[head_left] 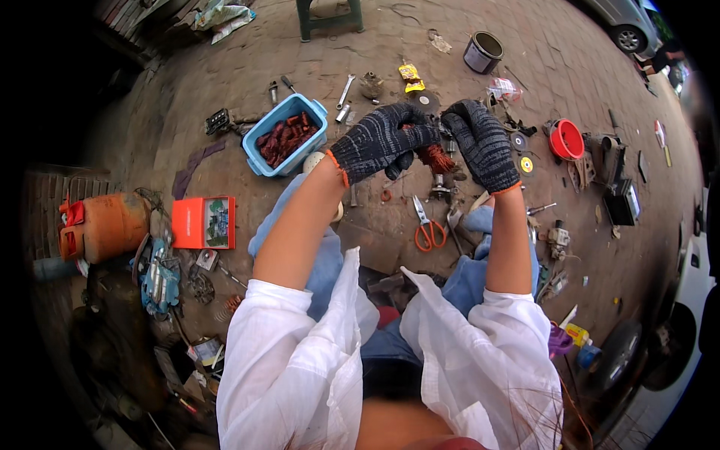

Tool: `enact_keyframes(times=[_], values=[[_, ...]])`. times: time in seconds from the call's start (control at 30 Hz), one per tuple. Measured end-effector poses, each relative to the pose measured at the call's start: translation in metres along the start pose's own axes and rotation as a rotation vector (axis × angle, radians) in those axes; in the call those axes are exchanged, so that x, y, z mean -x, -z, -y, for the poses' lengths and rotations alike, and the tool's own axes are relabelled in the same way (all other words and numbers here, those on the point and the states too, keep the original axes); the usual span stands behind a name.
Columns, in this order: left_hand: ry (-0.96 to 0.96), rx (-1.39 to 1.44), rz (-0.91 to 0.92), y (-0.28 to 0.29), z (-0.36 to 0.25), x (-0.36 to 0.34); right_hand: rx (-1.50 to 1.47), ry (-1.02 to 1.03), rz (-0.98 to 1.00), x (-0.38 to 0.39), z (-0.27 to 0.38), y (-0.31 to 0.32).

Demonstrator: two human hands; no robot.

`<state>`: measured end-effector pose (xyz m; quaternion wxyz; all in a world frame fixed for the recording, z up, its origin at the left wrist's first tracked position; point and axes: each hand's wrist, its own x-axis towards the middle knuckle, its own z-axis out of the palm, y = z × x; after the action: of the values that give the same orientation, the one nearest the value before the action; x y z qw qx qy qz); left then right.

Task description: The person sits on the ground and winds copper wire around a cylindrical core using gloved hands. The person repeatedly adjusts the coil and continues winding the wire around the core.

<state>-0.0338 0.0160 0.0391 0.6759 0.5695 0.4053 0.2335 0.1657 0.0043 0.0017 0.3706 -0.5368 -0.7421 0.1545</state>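
I see both of my hands raised over the brick ground (225,90), each in a dark knitted glove with an orange cuff. My left hand (381,140) is curled shut, its fingers wrapped around the near end of a bundle of reddish copper wire (435,157) that sticks out to its right; most of the bundle is buried under the glove, so I cannot make out its full shape. My right hand (482,142) sits just beside it, fingers bent down toward the same bundle, but the back of the glove faces me and I cannot tell whether it pinches the wire or only touches it. Below the hands, on the ground between my knees, lie orange-handled scissors (429,229), blades pointing toward the hands. To the left of my left hand stands a light blue plastic tub (315,114) holding reddish-brown pieces too small to identify. Further left and lower lies a flat red box (187,223), and past it an orange gas cylinder (105,225) on its side, partly in shadow. To the right of my right hand sits a red round bowl (566,139). Above the hands lies a wrench (345,90) among small metal parts that blur together. My white sleeves (292,360) hide the ground close to me.
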Motion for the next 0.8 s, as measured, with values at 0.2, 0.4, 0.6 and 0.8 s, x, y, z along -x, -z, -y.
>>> enact_keyframes(times=[0.2,0.4,0.6,0.8], values=[[-0.253,-0.442,-0.399,0.0,0.043,-0.034,-0.142,-0.243,0.007,0.004,0.026,-0.009],[-0.085,0.427,-0.398,0.009,0.012,-0.017,-0.15,-0.108,0.047,0.014,0.054,-0.012],[0.027,0.758,0.012,0.014,0.014,-0.008,-0.31,-0.071,0.067,0.009,0.025,-0.016],[-0.077,0.069,0.054,0.011,0.012,-0.005,-0.321,-0.189,0.066,0.003,-0.019,-0.002]])
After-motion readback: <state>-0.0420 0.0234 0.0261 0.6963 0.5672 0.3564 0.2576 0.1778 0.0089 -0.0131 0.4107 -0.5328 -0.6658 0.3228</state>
